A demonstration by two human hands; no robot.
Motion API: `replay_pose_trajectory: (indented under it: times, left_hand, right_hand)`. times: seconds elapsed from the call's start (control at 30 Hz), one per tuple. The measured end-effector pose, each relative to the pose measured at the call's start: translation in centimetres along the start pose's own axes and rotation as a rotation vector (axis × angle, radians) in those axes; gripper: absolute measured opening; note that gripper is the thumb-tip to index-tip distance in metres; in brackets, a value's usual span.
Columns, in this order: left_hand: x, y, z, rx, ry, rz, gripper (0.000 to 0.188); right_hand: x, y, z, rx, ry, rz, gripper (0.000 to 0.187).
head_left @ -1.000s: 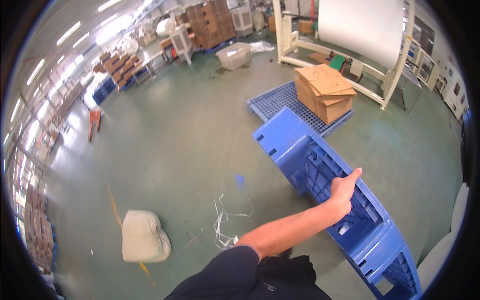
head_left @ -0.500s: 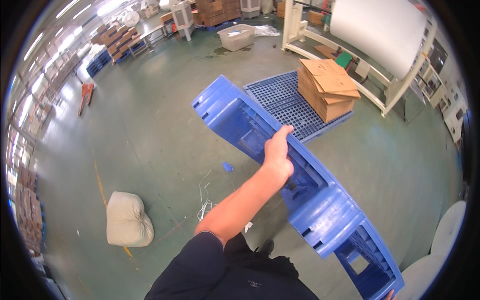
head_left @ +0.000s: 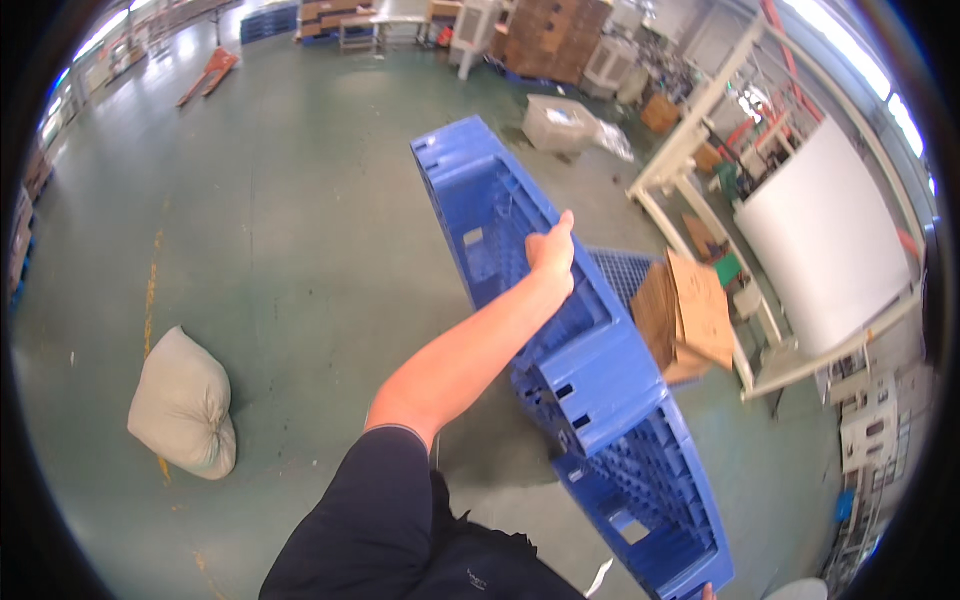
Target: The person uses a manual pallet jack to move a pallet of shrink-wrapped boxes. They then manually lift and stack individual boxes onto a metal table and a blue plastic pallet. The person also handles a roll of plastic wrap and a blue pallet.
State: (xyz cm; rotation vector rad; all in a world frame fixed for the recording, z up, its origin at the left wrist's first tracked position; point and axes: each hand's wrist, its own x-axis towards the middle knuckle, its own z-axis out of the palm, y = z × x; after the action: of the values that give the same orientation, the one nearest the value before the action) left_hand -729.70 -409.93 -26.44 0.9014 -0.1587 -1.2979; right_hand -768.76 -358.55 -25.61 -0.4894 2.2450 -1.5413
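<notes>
A blue plastic pallet (head_left: 600,395) is tipped up on its side in front of me, slanting from upper middle to lower right. My left hand (head_left: 553,258) is closed on its long upper edge, with the thumb over the rim. Only the fingertips of my right hand (head_left: 708,592) show, curled round the near end of the pallet at the lower picture edge. Partly hidden behind the held pallet, a second blue grid pallet (head_left: 620,272) lies flat. A stack of flattened cardboard boxes (head_left: 700,312) rests on that one.
At left a tied beige sack (head_left: 185,405) sits on the green floor beside a yellow line. A large white roll (head_left: 830,240) stands in a cream frame (head_left: 690,140) at right. Farther off are a grey plastic bin (head_left: 558,124), stacked cartons (head_left: 552,38) and an orange pallet jack (head_left: 210,75).
My view has turned, so the surroundings appear rotated clockwise. The held pallet stands steeper in view and covers more of the pallet lying flat. Both hands keep their hold.
</notes>
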Motion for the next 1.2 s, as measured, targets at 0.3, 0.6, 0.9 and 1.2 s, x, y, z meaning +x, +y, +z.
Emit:
replay_pose_trajectory:
  times: [0.3, 0.6, 0.9, 1.2]
  left_hand:
    - [20.8, 14.6, 1.2, 0.054, -0.032, 0.023, 0.069]
    - [43.2, 25.1, 9.3, 0.378, 0.074, 0.208, 0.051]
    - [69.2, 40.6, 6.7, 0.449, 0.119, 0.205, 0.055]
    - [91.4, 58.6, 2.1, 0.492, 0.313, 0.216, 0.065]
  right_hand:
    - [1.2, -8.1, 22.1, -0.002, 0.025, 0.109, 0.080]
    - [2.3, -22.8, 47.1, -0.171, 0.060, -0.084, 0.079]
    - [-1.4, -33.3, 74.7, -0.132, 0.002, -0.067, 0.064]
    - [-10.5, -42.0, 100.6, 0.035, -0.185, -0.135, 0.061]
